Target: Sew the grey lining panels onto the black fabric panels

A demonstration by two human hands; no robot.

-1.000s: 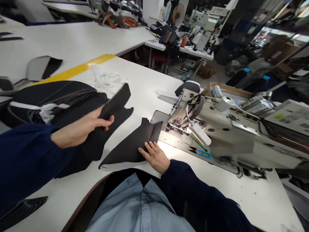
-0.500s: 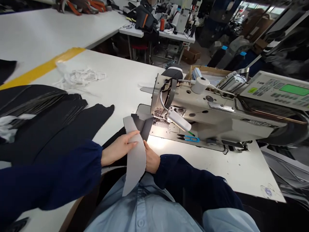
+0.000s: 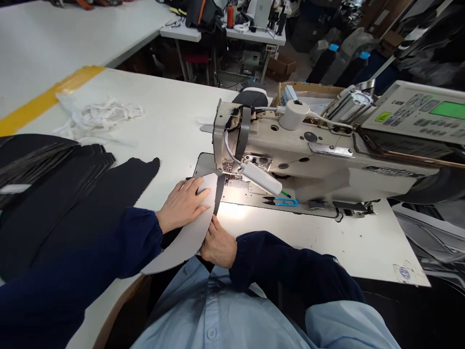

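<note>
Grey panel (image 3: 191, 237) slants lengthwise from the sewing machine (image 3: 290, 148) toward the table's (image 3: 276, 230) near edge; left grip (image 3: 181, 206), nearer the machine, spreads flat on it; right grip (image 3: 220, 245) pinches its side.

I have the left hand (image 3: 184, 202) spread on the pale grey piece (image 3: 189, 238), the right hand (image 3: 219, 245) curled at its edge at 4 o'clock; from the left, my feed shows the sewing machine (image 3: 316, 157) at 2 o'clock, blue snips (image 3: 278, 201) at 3, black pieces (image 3: 83, 203) at 9.
</note>
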